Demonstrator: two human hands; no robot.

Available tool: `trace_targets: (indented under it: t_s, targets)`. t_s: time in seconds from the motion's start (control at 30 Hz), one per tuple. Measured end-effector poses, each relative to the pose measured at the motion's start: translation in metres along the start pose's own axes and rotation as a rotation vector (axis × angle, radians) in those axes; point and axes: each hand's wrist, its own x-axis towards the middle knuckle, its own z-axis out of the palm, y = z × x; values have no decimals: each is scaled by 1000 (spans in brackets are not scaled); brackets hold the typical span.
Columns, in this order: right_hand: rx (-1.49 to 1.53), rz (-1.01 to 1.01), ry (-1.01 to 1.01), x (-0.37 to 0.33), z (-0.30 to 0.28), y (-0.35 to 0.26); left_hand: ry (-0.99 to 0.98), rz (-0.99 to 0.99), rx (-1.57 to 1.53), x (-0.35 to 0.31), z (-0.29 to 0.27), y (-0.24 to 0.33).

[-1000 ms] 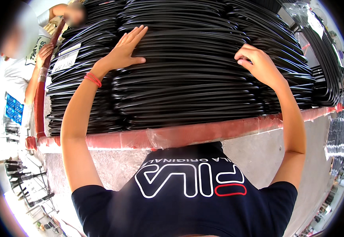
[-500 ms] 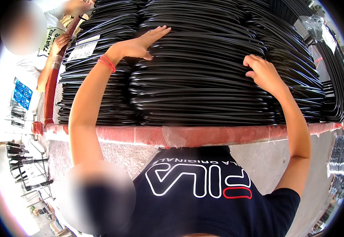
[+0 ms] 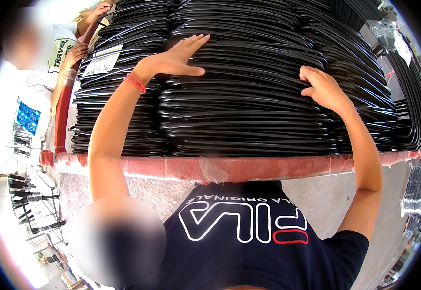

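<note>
Fingers [image 3: 195, 44] of the left hand [image 3: 172, 60] are stretched out almost straight, and the thumb is spread well away from them; they do not grip anything. This hand lies flat over the left end of a wide middle stack [image 3: 249, 108] of long, thin, glossy black tubes, piled in many layers. Around its wrist is a thin red bracelet [image 3: 135, 83].

At the right end of the same stack is the right hand [image 3: 324, 88]. Its fingers [image 3: 308, 73] are bent inwards, with a small gap to the thumb, and I cannot tell if they have hold of some tube.

The middle stack stands between a left stack [image 3: 123, 118] and a right stack [image 3: 368, 108] of similar black tubes. On the left stack lies a white paper sheet [image 3: 103, 60] with handwriting. Along the near side, between the tubes and the person's dark short-sleeved shirt [image 3: 249, 261], runs a red bar wrapped in clear plastic [image 3: 278, 167]. Another red bar [image 3: 61, 116] bounds the left side, and a co-worker's hand [image 3: 77, 52] is resting on its upper part. Under the near bar one sees the grey floor [image 3: 312, 193].
</note>
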Motion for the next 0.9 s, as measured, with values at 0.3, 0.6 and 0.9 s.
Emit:
trace_targets:
  t_s: [0.3,0.6,0.9]
  targets:
    - [-40,-52,-25,0,-2,-1,232,45,226,3,18,8]
    - [-51,44,-93,3,-11,-12,257,82,273,7,21,1]
    - [-52,22,-73,5,-10,-13,205,14,216,6,19,6]
